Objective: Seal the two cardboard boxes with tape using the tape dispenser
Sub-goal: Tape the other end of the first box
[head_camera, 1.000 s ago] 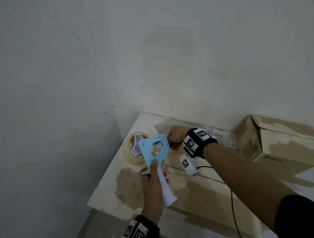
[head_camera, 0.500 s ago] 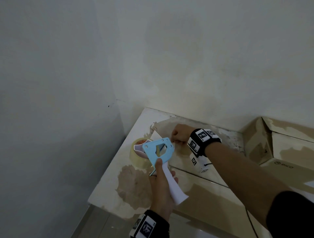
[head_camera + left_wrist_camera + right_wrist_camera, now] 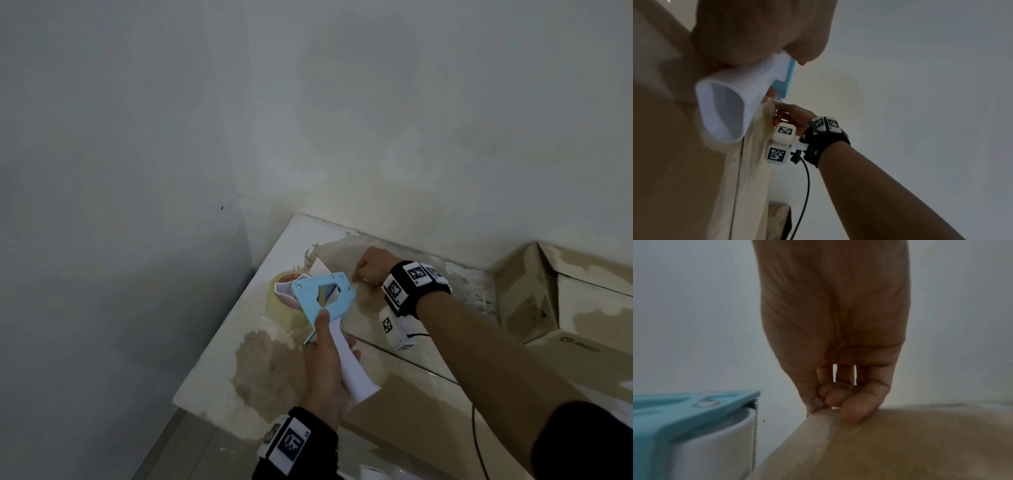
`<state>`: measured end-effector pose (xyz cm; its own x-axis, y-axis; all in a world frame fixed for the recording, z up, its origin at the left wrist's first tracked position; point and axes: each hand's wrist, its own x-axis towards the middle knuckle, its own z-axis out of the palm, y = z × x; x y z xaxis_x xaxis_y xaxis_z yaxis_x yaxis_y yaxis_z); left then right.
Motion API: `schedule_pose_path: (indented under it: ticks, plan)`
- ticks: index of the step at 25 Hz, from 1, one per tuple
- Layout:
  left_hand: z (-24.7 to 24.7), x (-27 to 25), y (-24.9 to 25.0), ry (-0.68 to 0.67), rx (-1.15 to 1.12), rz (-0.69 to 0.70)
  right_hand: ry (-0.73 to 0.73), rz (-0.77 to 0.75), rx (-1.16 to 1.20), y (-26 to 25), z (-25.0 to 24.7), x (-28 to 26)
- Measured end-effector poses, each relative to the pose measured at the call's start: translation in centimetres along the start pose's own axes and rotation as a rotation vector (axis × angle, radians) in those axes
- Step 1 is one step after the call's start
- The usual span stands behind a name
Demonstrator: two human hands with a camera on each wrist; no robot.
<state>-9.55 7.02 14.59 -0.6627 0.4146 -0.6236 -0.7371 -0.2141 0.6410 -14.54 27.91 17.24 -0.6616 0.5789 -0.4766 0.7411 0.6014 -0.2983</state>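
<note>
A light-blue tape dispenser point(image 3: 322, 294) with a white handle point(image 3: 725, 105) and a clear tape roll point(image 3: 279, 303) hovers over the left end of a large cardboard box point(image 3: 404, 329). My left hand point(image 3: 329, 363) grips the handle. Just right of the dispenser's toothed blade point(image 3: 756, 418), my right hand point(image 3: 363, 274) has its fingers curled. In the right wrist view the fingertips point(image 3: 855, 407) pinch the tape end point(image 3: 818, 423) at the box top. A second cardboard box point(image 3: 548, 298) stands at the right with its flaps raised.
The boxes sit in a corner, with a pale wall point(image 3: 376, 120) behind and another on the left. A black cable point(image 3: 476, 442) hangs from the right wrist device across the box. Grey floor tiles point(image 3: 191, 448) show below the box's near left corner.
Both hands have drifted slightly right along the box top, and the dispenser has tilted a little. The right hand now sits a bit further from the dispenser's front. Both grips are unchanged.
</note>
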Motion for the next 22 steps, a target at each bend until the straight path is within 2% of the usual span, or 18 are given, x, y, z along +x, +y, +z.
schedule_pose_path:
  ticks: [4, 6, 9, 10, 12, 14, 16, 18, 19, 20, 22]
  plan:
    - [-0.3, 0.0, -0.7, 0.04, 0.047, 0.025, -0.039, 0.08, 0.079, 1.7, 0.5, -0.1]
    - [-0.3, 0.1, -0.8, 0.059, 0.046, 0.021, -0.014, 0.032, 0.146, 2.2, 0.4, -0.6]
    - [-0.3, 0.4, -1.2, 0.077, 0.067, 0.024, 0.147, -0.13, 0.208, 2.2, -0.2, -1.5]
    - [-0.4, 0.4, -1.2, 0.084, 0.072, 0.035, 0.112, -0.218, 0.185, 2.1, -0.3, -1.6]
    - [-0.1, 0.4, -1.1, 0.088, 0.07, 0.035, -0.099, -0.26, 0.07, 2.1, -0.1, -2.1]
    - [0.3, 0.3, -1.3, 0.112, 0.073, 0.046, -0.245, -0.178, -0.022, 2.7, 0.5, -2.6]
    - [0.3, 0.6, -1.6, 0.143, 0.093, 0.053, -0.288, -0.02, 0.092, 3.4, 1.2, -3.0]
    - [0.1, 0.6, -1.8, 0.142, 0.113, 0.047, -0.26, 0.127, 0.141, 3.8, 1.5, -3.0]
    - [0.0, 0.5, -1.8, 0.131, 0.112, 0.037, -0.224, 0.151, 0.118, 4.0, 1.5, -3.0]
    - [-0.1, 0.4, -1.7, 0.118, 0.106, 0.028, -0.18, 0.123, 0.114, 4.1, 1.4, -2.9]
    - [0.2, -0.2, -1.0, 0.102, 0.09, 0.025, -0.083, -0.086, 0.217, 4.5, 1.3, -2.9]
